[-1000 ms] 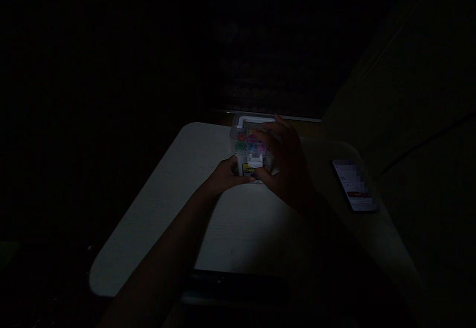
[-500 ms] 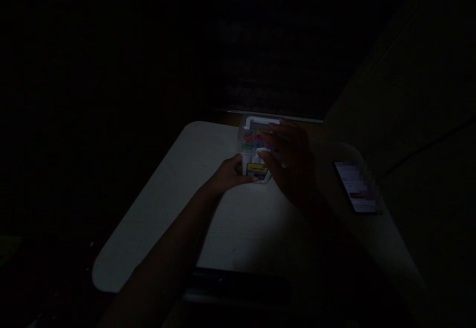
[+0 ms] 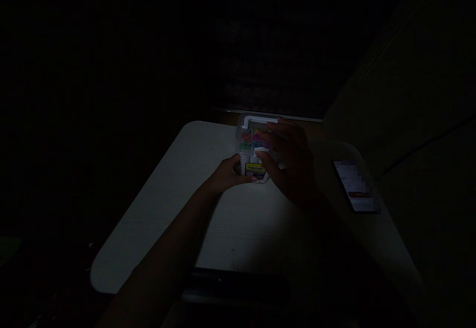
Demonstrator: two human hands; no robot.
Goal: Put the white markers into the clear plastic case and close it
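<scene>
A clear plastic marker case stands upright near the far edge of the table, with a white handle on top and a yellow label in front. Several colourful caps show through its lid. My left hand grips the lower left of the case, its thumb and a finger around the base. From the right, my right hand spans the lid, thumb at the white front latch and fingers over the top. The lid looks closed. My right hand covers the right side of the case.
The white table has rounded corners. A phone with a lit screen lies at its right side, and a dark cable runs nearby. A dark bar lies along the near edge. The surroundings are very dark.
</scene>
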